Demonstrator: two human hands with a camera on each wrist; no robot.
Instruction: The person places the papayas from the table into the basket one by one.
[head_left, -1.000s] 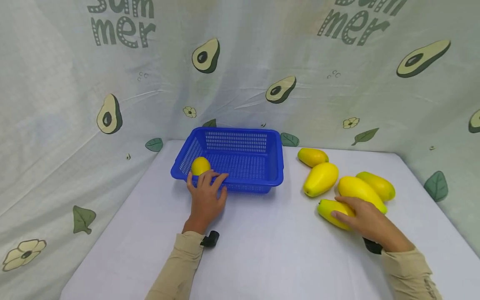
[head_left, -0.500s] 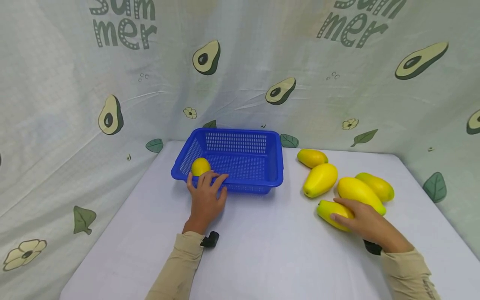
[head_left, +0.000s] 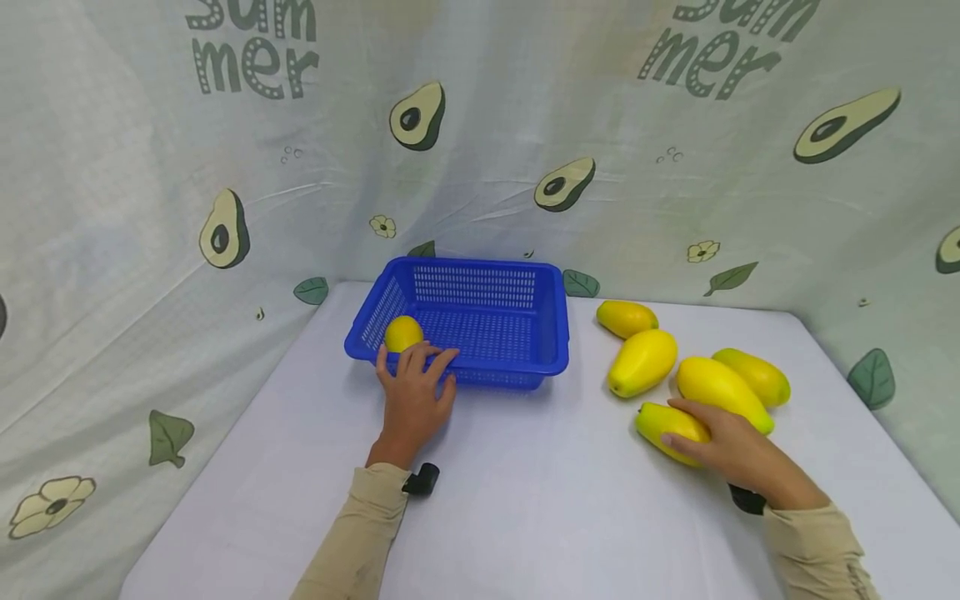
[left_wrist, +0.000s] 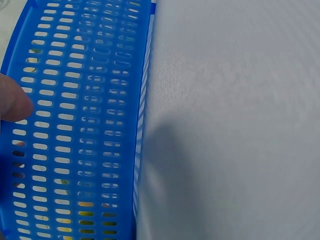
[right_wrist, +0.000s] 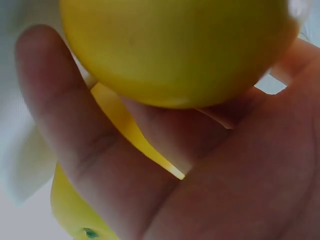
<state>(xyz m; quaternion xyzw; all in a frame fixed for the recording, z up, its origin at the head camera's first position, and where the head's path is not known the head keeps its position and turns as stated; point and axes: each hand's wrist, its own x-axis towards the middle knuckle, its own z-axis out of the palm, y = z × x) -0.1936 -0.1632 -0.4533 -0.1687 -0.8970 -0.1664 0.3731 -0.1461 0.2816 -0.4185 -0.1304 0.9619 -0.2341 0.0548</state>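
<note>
My left hand (head_left: 411,404) grips the front rim of a blue plastic basket (head_left: 551,354), fingers over the rim. In the left wrist view one fingertip (left_wrist: 14,101) lies against the slotted basket wall (left_wrist: 65,100). One round-looking yellow fruit (head_left: 403,332) sits inside at the left, partly hidden by the rim. My right hand (head_left: 738,450) holds a yellow papaya (head_left: 663,427) with a green tip, resting at table height. In the right wrist view my fingers (right_wrist: 75,130) curl around the papaya (right_wrist: 175,45), and another papaya (right_wrist: 75,215) shows behind them.
Beside the right hand lie a large papaya (head_left: 720,387) and a greener one (head_left: 757,375). Two more papayas, one larger (head_left: 642,362) and one smaller (head_left: 627,318), lie right of the basket. A printed cloth (head_left: 480,125) hangs behind the white table (head_left: 540,500).
Both hands keep their hold and place. The whole view shifts very slightly; the basket and the fruits stay where they were.
</note>
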